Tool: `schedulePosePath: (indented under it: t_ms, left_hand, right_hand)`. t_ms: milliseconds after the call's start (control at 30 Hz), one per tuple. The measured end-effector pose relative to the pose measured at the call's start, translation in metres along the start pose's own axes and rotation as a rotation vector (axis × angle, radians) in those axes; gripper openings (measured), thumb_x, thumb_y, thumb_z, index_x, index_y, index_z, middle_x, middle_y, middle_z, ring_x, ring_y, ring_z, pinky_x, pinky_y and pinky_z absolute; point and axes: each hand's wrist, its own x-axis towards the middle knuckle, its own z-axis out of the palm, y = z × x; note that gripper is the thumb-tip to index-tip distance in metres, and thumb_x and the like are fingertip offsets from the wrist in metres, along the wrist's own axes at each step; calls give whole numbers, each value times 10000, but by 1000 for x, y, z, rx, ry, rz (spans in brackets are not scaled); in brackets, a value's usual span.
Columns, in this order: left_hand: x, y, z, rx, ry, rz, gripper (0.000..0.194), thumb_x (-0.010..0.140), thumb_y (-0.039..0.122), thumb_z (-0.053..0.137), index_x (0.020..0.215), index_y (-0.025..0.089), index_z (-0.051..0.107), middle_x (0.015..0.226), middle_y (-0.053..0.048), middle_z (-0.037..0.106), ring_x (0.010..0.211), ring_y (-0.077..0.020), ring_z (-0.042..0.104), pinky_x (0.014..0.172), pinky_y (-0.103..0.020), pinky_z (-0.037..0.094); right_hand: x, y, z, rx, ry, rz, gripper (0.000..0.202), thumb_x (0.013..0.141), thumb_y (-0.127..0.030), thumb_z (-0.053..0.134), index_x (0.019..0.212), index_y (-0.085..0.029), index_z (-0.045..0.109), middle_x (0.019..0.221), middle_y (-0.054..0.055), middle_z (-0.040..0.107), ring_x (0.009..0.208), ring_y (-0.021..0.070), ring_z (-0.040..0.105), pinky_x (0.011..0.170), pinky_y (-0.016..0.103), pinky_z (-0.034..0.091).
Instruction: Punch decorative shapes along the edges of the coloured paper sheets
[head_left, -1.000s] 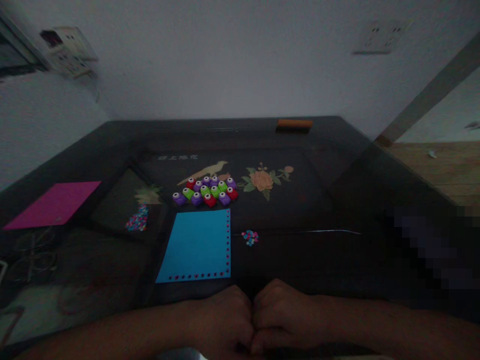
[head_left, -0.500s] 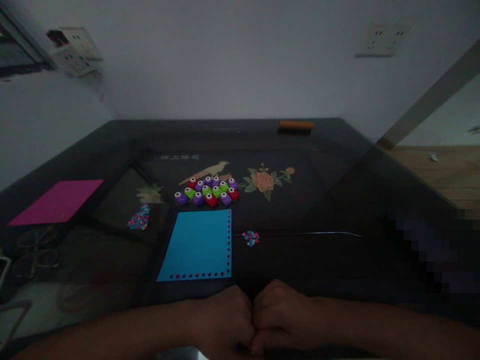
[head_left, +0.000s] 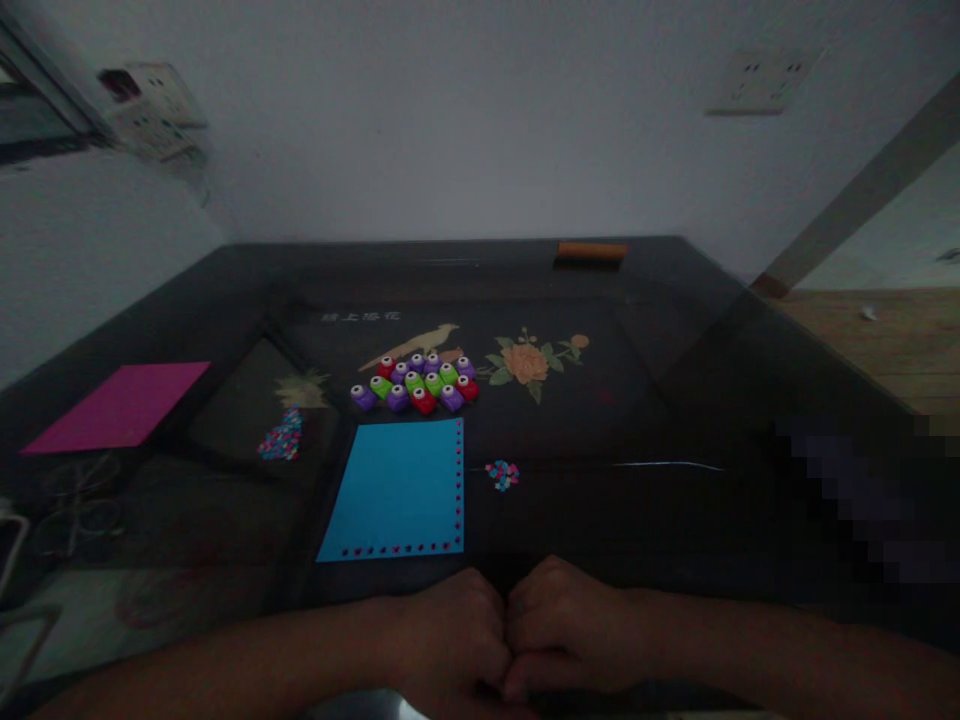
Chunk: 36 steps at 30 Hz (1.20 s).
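Observation:
At the table's front edge, my left hand and my right hand rest as closed fists, knuckles touching. Nothing shows in either one. Just beyond them lies a blue sheet of paper with small dark punched-looking shapes along its right and bottom edges. To its right is a small pile of pink, blue and white paper confetti. Behind the sheet stand several small craft punches in purple, green and red with white buttons. A larger confetti pile sits to the left of the sheet.
A pink sheet lies at the table's left side. An orange-brown cylinder rests at the far edge by the wall. The dark glossy table bears a printed bird and flower. Sockets are on the wall.
The view has shifted very slightly. Both fists stay pressed together, and the things on the table have not moved.

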Motion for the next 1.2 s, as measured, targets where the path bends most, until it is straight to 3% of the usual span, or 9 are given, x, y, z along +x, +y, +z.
schedulePosePath:
  t_ms: [167,433,633,1200]
  left_hand:
    - [-1,0,0,-24,22,-5,395,748,341,682,459,187,461,374,58,511,407,-88,502,412,-257,307]
    - [-3,-3,1,-66,55,-37,312,808,295,599,543,191,471,426,59,520,429,-74,502,428,-229,303]
    - [-2,-3,1,-85,43,-64,339,792,288,614,516,190,442,398,61,467,414,-78,461,406,-221,290]
    - [-1,-3,2,-51,101,-63,334,759,286,649,496,183,471,397,62,480,409,-77,462,394,-228,288]
  right_hand:
    - [1,3,-1,65,27,3,591,931,-533,281,610,-139,584,555,47,627,502,95,538,529,192,385]
    - [0,5,-3,221,25,94,520,913,-518,364,568,-153,497,502,-35,436,458,66,420,483,179,324]
    - [0,3,-5,232,11,144,588,902,-581,296,560,-150,503,495,-28,431,449,70,413,472,179,334]
    - [-1,12,-1,228,-4,136,509,888,-508,434,586,-123,574,500,-42,437,437,49,419,471,167,320]
